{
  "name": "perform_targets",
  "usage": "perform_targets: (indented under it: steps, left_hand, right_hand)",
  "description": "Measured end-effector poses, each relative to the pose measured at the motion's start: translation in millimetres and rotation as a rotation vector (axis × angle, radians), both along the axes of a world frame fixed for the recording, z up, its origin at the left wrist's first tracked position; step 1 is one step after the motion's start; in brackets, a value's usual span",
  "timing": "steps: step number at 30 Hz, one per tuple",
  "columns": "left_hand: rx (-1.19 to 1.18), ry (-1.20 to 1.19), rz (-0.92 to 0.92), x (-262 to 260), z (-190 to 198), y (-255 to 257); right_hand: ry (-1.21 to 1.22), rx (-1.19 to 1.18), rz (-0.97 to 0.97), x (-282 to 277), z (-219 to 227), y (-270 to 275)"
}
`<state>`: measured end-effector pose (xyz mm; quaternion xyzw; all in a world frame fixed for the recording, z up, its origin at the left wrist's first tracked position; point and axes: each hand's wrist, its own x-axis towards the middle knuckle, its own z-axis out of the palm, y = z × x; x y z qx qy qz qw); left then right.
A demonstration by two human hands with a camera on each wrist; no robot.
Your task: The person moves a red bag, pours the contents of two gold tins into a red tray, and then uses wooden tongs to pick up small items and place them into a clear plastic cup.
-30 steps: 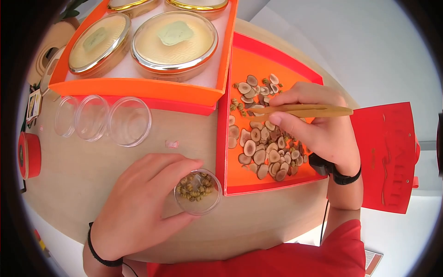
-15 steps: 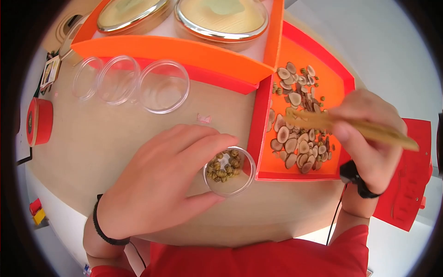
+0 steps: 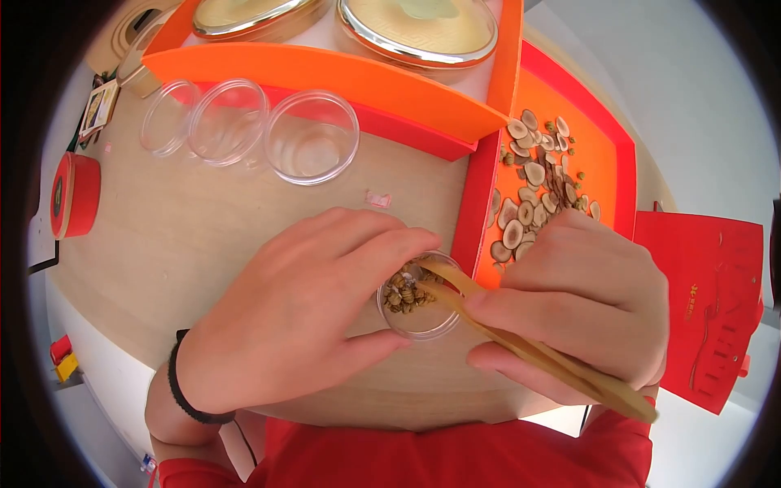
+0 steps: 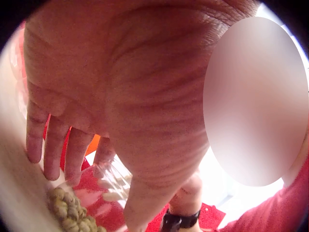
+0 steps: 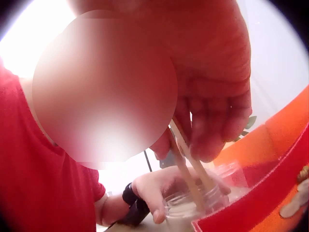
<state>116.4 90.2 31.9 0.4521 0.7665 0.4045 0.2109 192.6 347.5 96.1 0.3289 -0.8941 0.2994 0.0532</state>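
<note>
My left hand [image 3: 285, 313] grips a small clear round jar [image 3: 421, 333] between thumb and fingers, close to the table top. Small ribbed, curled olive-brown pieces [image 3: 401, 294] lie in the jar and show also in the left wrist view [image 4: 70, 212]. In my right hand [image 3: 590, 297] is a pair of wooden tweezers [image 3: 541, 354], pinched between thumb and fingers. Its two tips reach into the jar's mouth, over the pieces. The right wrist view shows both tweezer arms [image 5: 186, 171] going down into the jar [image 5: 179, 212].
Beside the jar stands a red-rimmed orange tray [image 3: 622, 175] with round dried slices [image 3: 512, 234] and more curled pieces. Several empty clear jars [image 3: 313, 146] stand by an orange box [image 3: 325, 77] of large lidded jars. A red round tin [image 3: 77, 195] is far left, a red bag [image 3: 700, 301] right.
My right hand has brought the tweezers from the tray leftward and down to the jar, so the tips are now inside it. My left hand keeps holding the jar. The head view has shifted.
</note>
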Motion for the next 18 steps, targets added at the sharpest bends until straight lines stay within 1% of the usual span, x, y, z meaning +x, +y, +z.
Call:
perform_targets:
  steps: [3, 10, 15, 18]
  left_hand:
    - [0.011, 0.01, -0.004, 0, -1, 0]
    - [0.017, -0.013, -0.011, 0, -1, 0]
    - [0.045, 0.01, -0.005, 0, -4, -1]
    - [0.049, 0.004, -0.001, 0, -5, -1]
  right_hand:
    - [-0.024, 0.075, 0.038, -4, -3, -2]
    - [-0.084, 0.046, 0.053, -11, -16, -11]
    - [-0.023, 0.056, 0.083, -12, -12, -9]
    - [0.029, 0.013, 0.076, -6, -3, -7]
